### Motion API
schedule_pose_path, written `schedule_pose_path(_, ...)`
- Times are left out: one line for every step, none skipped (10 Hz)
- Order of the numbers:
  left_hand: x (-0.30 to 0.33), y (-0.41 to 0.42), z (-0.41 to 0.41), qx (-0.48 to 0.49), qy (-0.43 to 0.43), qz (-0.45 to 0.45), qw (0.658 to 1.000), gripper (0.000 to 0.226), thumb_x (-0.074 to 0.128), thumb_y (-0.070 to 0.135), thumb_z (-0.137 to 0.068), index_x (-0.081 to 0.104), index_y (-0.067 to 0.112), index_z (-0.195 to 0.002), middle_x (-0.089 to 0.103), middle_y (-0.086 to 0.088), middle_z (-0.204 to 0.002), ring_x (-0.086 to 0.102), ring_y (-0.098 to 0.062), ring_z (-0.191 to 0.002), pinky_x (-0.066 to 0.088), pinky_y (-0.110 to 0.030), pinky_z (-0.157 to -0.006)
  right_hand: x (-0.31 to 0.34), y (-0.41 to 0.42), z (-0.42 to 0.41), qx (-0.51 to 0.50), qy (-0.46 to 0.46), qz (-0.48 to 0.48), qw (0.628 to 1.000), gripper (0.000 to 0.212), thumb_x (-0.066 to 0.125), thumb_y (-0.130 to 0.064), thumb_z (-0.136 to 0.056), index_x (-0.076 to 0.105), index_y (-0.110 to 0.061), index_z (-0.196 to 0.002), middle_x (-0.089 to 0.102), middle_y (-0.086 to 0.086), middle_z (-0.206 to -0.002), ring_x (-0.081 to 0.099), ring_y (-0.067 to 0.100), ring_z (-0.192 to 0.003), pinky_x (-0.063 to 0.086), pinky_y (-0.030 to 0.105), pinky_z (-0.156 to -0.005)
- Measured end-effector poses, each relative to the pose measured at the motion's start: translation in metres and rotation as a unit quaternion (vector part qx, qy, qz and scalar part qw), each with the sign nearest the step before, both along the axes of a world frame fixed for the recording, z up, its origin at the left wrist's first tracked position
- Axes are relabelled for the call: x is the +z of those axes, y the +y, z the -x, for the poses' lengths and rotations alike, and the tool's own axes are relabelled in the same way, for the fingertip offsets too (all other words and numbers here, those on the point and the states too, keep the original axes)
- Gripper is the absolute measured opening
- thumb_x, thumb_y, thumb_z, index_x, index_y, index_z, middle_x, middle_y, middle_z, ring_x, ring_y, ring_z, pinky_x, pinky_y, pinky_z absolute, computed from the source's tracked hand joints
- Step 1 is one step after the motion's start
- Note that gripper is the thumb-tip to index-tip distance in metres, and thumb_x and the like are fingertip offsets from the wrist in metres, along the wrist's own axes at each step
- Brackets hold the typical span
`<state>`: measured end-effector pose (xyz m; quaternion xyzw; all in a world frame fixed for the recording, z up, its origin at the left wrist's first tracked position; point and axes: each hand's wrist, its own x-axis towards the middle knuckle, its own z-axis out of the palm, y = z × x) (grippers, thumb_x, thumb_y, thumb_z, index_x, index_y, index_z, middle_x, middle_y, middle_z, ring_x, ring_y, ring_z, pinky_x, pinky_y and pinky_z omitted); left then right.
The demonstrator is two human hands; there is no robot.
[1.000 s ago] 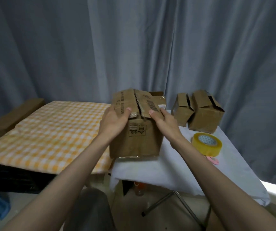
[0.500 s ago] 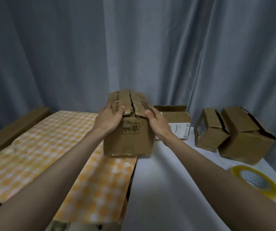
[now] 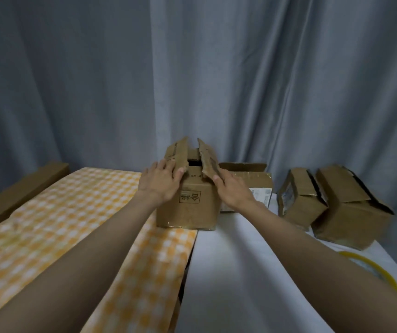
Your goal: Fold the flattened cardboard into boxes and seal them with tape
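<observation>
Both hands steady a cardboard box (image 3: 188, 203) on the counter (image 3: 240, 272). Left hand (image 3: 161, 182) and right hand (image 3: 232, 191) rest with straight fingers against its raised top flaps, likely to fold them shut.

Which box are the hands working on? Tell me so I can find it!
Look where the orange checked cloth meets the white table, near the grey curtain. The box stands on that seam, with the left hand and right hand on its sides. Unlike its neighbours, its two top flaps stick up, and its front has a square printed mark.
</observation>
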<state>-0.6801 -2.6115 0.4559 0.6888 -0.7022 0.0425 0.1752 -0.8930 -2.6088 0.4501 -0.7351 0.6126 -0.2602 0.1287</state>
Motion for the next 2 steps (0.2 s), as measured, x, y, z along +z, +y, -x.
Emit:
schedule_pose_path(0.011, 0.027, 0.009, -0.003, -0.034, 0.006, 0.999, 0.062, 0.019, 0.055, -0.101, 0.029, 0.021, -0.152, 0.034, -0.007, -0.156, 0.034, -0.029, -0.140, 0.028, -0.047, -0.113, 0.014, 0.030, 0.013, -0.005, 0.012, 0.017, 1.000, 0.048, 0.034, -0.039, -0.106, 0.041, -0.015, -0.147, 0.050, 0.011, -0.146, 0.044, 0.033, -0.134, 0.038, 0.043, -0.106)
schedule_pose_path(0.016, 0.051, 0.026, -0.021, -0.059, -0.003, 0.998, 0.063, 0.023, 0.056, -0.101, 0.029, 0.018, -0.151, 0.031, -0.007, -0.157, 0.033, -0.029, -0.142, 0.027, -0.047, -0.114, 0.021, 0.056, 0.027, -0.018, 0.021, 0.031, 0.999, 0.049, 0.036, -0.039, -0.105, 0.039, -0.016, -0.148, 0.046, 0.011, -0.150, 0.041, 0.032, -0.137, 0.038, 0.044, -0.106)
